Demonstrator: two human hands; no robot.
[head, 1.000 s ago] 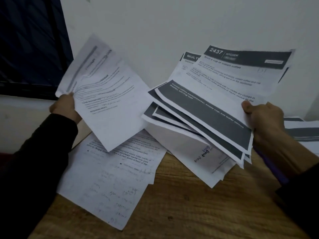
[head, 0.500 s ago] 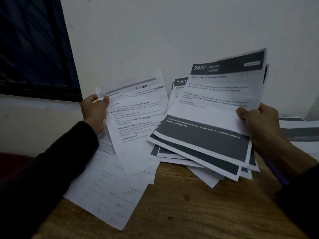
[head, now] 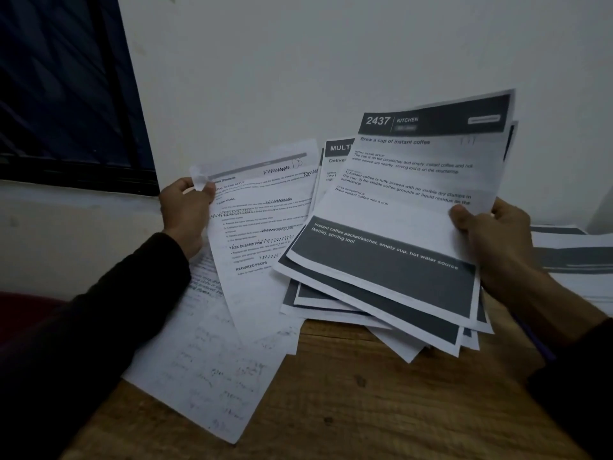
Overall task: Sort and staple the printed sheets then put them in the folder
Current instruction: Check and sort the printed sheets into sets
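Observation:
My left hand (head: 187,210) pinches the top left corner of a single printed sheet (head: 262,234), which hangs tilted above the table. My right hand (head: 491,234) grips the right edge of a fanned bundle of printed sheets (head: 398,227) with dark header and footer bands; the top one reads "2437 Kitchen". The single sheet's right edge sits just beside or slightly under the bundle. Several white sheets with handwriting (head: 205,360) lie flat on the wooden table (head: 348,400) under my left forearm. No stapler or folder is visible.
Another stack of printed sheets (head: 574,257) lies on the table at the far right, behind my right wrist. A white wall stands close behind the table, and a dark window (head: 63,94) fills the upper left.
My left hand swung its sheet down and rightward, close to the bundle. My right hand tilted the bundle more upright and brought it slightly left.

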